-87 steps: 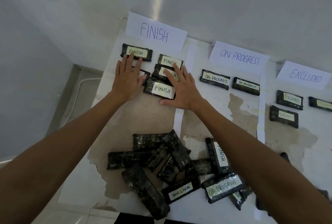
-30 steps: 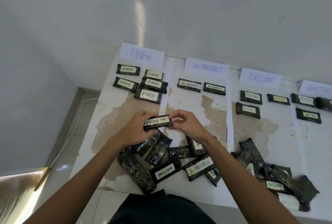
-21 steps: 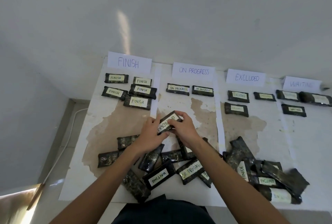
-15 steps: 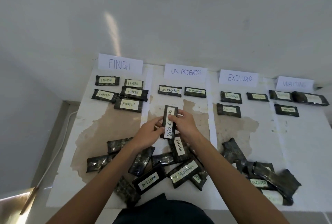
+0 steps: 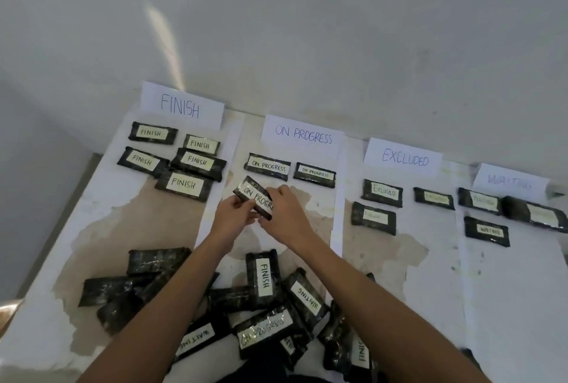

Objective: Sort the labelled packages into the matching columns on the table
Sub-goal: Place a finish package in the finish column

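Both hands hold one dark package labelled ON PROGRESS (image 5: 252, 194), tilted, just below the two ON PROGRESS packages (image 5: 267, 166) in that column. My left hand (image 5: 234, 217) pinches its lower left edge; my right hand (image 5: 285, 213) grips its right end and covers part of the label. Paper column signs read FINISH (image 5: 181, 105), ON PROGRESS (image 5: 302, 134), EXCLUDED (image 5: 404, 157) and WAITING (image 5: 510, 183). Several FINISH packages (image 5: 183, 183) lie in the left column.
A heap of unsorted dark packages (image 5: 264, 281) lies near the table's front edge, under my forearms. Three EXCLUDED packages (image 5: 373, 217) and three WAITING packages (image 5: 486, 231) lie in the right columns. The white table (image 5: 101, 223) meets the wall at the back; its left edge drops off.
The ON PROGRESS package was lifted from the heap, turned in both hands and carried forward into the ON PROGRESS column; it now lies tilted just under the two packages there.
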The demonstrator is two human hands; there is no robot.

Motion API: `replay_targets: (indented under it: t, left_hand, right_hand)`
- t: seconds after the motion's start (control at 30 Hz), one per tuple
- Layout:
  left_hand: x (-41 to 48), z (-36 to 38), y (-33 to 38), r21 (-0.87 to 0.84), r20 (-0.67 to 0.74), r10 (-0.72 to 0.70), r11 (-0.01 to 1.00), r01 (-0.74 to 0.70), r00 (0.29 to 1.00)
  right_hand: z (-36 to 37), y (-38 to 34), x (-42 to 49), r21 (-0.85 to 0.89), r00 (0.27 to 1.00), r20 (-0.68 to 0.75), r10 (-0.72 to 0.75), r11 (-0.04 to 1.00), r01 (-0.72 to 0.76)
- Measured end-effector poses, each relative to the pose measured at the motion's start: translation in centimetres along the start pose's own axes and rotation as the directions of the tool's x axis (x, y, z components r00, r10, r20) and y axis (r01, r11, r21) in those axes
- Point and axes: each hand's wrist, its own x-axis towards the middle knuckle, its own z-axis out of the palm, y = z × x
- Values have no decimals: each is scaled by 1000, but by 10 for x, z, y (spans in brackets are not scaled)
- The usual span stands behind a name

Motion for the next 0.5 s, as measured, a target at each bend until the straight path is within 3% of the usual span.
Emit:
replay_targets:
  t: [0.13,0.23,0.33,0.5]
  left_hand:
    - [25,6,-10,-2,-57,-30,1000,30,998]
    - [39,0,-20,223,-103,-1,975,24,995]
    - [40,-9,-27,484,-96,103,874,-44,990]
    - [30,-11,-32,638,-6,249,746,-188,968]
  right_hand:
    - [12,15,28,-104,997,35,-70,992,73]
    - [19,27,44,-142,992,67,-110,983,118]
    - [22,40,53,-176,987,92,-132,973,147]
    - [18,45,55,-148,986,104,-134,978,149]
